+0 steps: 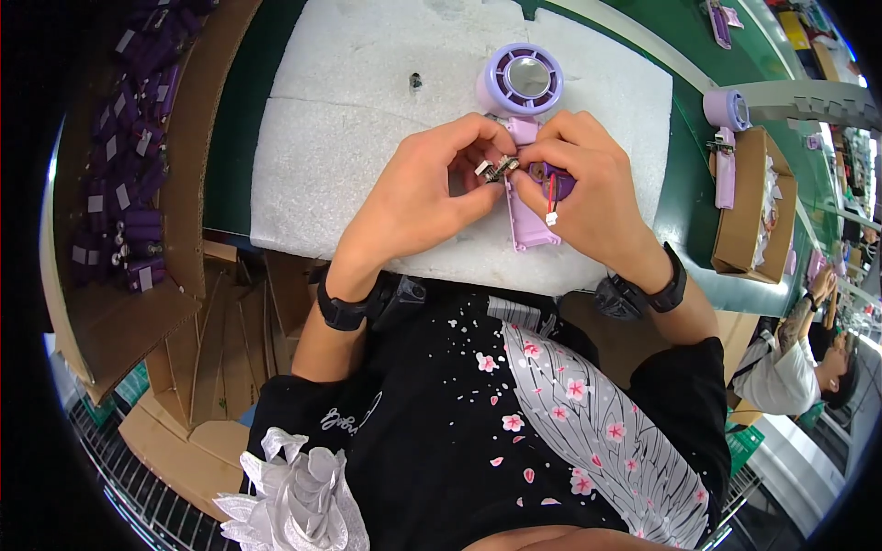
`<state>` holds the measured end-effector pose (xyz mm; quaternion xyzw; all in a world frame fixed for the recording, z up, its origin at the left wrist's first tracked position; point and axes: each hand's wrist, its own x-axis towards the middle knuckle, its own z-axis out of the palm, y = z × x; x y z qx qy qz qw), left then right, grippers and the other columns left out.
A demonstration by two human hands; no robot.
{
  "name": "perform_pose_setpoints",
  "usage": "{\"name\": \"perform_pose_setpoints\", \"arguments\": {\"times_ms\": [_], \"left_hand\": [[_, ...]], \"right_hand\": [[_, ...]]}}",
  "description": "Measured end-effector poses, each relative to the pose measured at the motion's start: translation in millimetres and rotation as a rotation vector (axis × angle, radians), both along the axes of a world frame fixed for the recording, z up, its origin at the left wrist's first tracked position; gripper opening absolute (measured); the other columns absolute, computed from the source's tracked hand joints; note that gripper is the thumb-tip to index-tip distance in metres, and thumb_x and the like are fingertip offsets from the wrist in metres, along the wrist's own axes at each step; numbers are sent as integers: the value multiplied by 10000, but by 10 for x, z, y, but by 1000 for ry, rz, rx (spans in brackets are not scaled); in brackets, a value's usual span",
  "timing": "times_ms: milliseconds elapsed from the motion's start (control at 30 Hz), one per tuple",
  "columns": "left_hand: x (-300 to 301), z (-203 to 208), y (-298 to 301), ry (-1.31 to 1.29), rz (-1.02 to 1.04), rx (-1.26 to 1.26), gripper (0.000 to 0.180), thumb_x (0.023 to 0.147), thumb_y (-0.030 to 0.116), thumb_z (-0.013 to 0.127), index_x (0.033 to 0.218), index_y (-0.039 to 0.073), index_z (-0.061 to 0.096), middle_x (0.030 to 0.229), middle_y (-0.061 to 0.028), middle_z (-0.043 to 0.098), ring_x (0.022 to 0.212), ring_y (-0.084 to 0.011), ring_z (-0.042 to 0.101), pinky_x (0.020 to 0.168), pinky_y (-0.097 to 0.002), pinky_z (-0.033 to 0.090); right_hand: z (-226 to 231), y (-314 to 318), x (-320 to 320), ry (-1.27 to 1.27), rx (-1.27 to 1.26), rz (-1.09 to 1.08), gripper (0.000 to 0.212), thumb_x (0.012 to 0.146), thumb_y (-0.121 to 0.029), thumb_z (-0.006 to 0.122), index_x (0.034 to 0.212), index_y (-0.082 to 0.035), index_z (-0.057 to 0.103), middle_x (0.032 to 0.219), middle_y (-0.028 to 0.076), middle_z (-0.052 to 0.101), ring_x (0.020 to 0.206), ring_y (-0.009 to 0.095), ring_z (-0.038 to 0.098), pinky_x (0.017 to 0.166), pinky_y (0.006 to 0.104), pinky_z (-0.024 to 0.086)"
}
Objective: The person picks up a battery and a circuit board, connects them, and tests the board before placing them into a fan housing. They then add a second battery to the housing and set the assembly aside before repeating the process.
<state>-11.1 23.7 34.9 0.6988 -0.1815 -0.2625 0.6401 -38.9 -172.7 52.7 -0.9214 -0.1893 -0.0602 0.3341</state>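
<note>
Between the fingertips of both hands is a small circuit board with a white connector. My left hand pinches it from the left. My right hand meets it from the other side and also keeps a purple battery cell in its fingers; red and black wires with a white plug hang from the cell. Under the hands lies a handheld fan: its round purple head points away from me, and its pink handle shell lies open toward me. The handle's middle is partly hidden by my fingers.
A white foam mat covers the green bench. At left stands a cardboard box of purple battery cells. On the right are another fan, a small carton and a curved pale rail. Another person works farther right.
</note>
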Motion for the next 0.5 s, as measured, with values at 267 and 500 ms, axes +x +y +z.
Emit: {"name": "perform_pose_setpoints", "arguments": {"times_ms": [267,500], "left_hand": [[18,-15,37,-135,-27,2,222,743,-62,615,955,-5,648,972,-42,602,877,-119,578,757,-239,472],[-80,-80,-2,-497,117,85,246,686,-86,615,879,27,717,972,-74,606,859,-172,613,738,-263,485]], "right_hand": [[7,14,-9,4,-23,8,186,656,-55,752,830,-48,687,841,61,589,801,237,579,673,337,484],[-14,3,-2,-47,-96,51,178,637,-68,760,801,-66,691,837,42,572,772,220,577,648,334,493]]}}
